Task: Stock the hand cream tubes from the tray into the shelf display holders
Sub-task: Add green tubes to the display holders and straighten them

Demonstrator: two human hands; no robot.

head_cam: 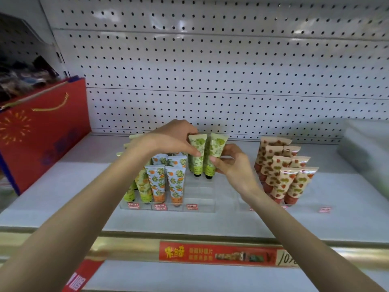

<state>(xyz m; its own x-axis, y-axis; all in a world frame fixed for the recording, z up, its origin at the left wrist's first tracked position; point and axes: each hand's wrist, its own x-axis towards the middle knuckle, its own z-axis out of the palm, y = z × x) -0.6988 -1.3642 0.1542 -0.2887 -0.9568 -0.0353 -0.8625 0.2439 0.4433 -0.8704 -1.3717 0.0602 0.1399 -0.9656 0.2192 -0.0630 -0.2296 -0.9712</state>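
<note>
Shop: pegboard (210, 60) shelving, price tags (191, 207).

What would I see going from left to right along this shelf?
Red gift bag → orange-print tubes in the clear holder → left green tube, pinched by the left hand → right green tube, pinched by the right hand → strawberry-print tubes → blurry white bundle.

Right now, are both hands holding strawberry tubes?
No, the left hand and right hand pinch the two green tubes; the strawberry tubes stand untouched.
</note>
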